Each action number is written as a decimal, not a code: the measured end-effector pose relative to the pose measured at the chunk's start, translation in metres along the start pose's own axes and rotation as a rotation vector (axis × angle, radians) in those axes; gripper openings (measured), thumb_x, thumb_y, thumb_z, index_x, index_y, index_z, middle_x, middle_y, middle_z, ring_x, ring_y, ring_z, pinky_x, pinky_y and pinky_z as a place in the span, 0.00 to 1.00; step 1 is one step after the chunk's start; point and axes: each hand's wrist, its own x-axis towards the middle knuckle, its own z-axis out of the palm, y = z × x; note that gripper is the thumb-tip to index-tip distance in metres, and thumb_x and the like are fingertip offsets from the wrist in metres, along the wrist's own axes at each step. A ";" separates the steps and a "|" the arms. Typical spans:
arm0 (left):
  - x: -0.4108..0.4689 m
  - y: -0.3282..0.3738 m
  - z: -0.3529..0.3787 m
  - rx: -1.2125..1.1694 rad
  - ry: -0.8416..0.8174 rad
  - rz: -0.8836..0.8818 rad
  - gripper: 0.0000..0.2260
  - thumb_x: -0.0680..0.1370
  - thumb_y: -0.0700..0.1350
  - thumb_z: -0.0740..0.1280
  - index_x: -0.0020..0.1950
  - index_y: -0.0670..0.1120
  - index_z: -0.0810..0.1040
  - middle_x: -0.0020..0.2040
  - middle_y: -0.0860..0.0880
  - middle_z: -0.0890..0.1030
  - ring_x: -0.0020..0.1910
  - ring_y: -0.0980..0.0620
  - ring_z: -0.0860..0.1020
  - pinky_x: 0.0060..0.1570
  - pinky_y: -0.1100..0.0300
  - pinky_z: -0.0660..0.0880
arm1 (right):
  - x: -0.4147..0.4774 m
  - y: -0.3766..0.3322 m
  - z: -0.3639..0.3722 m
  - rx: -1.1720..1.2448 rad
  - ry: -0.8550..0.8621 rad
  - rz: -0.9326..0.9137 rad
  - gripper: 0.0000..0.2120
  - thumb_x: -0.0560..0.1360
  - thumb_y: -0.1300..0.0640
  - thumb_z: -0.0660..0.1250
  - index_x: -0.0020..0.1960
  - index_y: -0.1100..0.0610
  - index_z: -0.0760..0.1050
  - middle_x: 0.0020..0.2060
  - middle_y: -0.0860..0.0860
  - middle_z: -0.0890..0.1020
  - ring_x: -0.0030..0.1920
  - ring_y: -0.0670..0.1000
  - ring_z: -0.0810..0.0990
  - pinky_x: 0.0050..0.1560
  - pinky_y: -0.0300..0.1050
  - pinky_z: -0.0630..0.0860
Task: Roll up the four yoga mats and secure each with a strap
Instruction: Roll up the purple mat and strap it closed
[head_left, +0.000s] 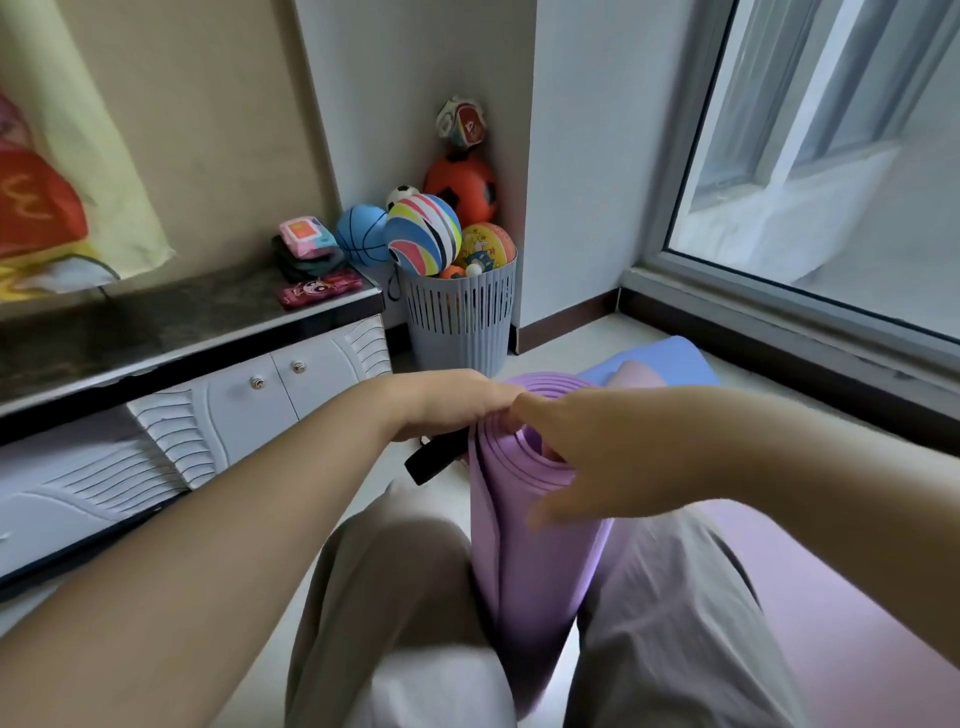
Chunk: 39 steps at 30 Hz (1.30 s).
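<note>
You have the rolled purple mat (524, 525) standing on end between your knees. That looks deliberate: your legs pin the roll so it cannot spring open while both hands work at its top.

Your right hand (587, 457) is hooked over the upper rim, some fingers dipped into the hollow core and the thumb outside. That keeps the coils tight and the roll upright. The hand is blurred, so the grip is hard to judge more closely.

Your left hand (457, 400) is curled against the rim's far side, and the black strap (434, 460) hangs out beneath it, so you seem to be holding it. The fingers themselves are hidden. The strap is not yet round the mat. It probably needs looping over the top end next.

A blue mat (670, 364) lies on the floor beyond, and a pink one (857, 597) is spread flat on your right. Both are apparently still to roll.
</note>
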 end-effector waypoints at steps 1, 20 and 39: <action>0.001 0.001 0.000 0.015 -0.003 0.004 0.13 0.69 0.57 0.62 0.34 0.49 0.71 0.35 0.49 0.74 0.29 0.54 0.71 0.27 0.68 0.68 | -0.002 0.002 -0.004 -0.023 -0.055 0.001 0.32 0.74 0.38 0.65 0.70 0.52 0.59 0.43 0.46 0.75 0.40 0.47 0.74 0.42 0.45 0.73; -0.006 0.041 -0.039 0.116 0.322 0.426 0.15 0.77 0.35 0.61 0.39 0.52 0.81 0.38 0.56 0.81 0.36 0.65 0.77 0.39 0.74 0.71 | 0.041 0.069 -0.035 0.814 0.336 -0.044 0.23 0.70 0.67 0.71 0.62 0.54 0.72 0.60 0.51 0.78 0.61 0.47 0.76 0.65 0.48 0.71; -0.046 0.031 -0.005 0.727 0.122 0.574 0.17 0.76 0.51 0.52 0.35 0.42 0.70 0.28 0.47 0.71 0.30 0.50 0.68 0.31 0.57 0.65 | -0.027 0.027 0.001 -0.081 0.382 -0.442 0.09 0.70 0.53 0.61 0.34 0.56 0.70 0.25 0.51 0.71 0.33 0.57 0.70 0.38 0.47 0.72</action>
